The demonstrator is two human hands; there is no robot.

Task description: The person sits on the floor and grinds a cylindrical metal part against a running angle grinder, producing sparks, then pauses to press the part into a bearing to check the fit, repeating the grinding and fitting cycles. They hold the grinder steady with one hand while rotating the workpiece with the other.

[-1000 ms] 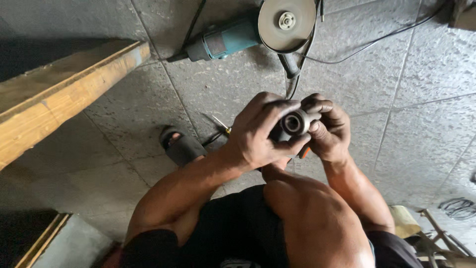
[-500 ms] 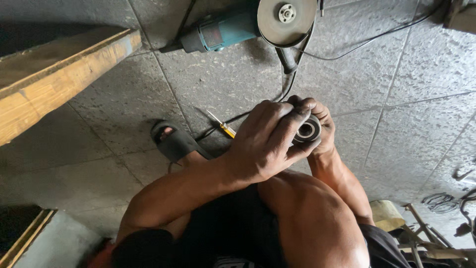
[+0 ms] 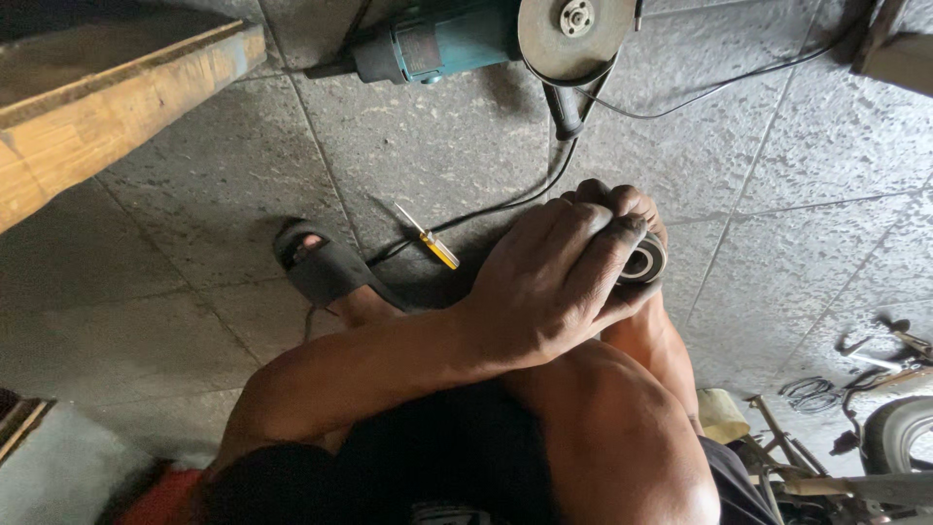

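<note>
Left hand (image 3: 549,282) lies on top, knuckles up and fingers curled tightly shut, its forearm running in from the near left across the raised knee. Right hand (image 3: 637,219) sits just beyond and under it, mostly hidden, only the fingertips (image 3: 622,199) showing as they curl over the far side, its forearm dropping straight back toward the body on the right. Both hands press together, touching, well out in front of the bent leg

We see only one label (image 3: 420,51), a small dark rectangle on the teal grinder (image 3: 457,41) lying up top.
</note>
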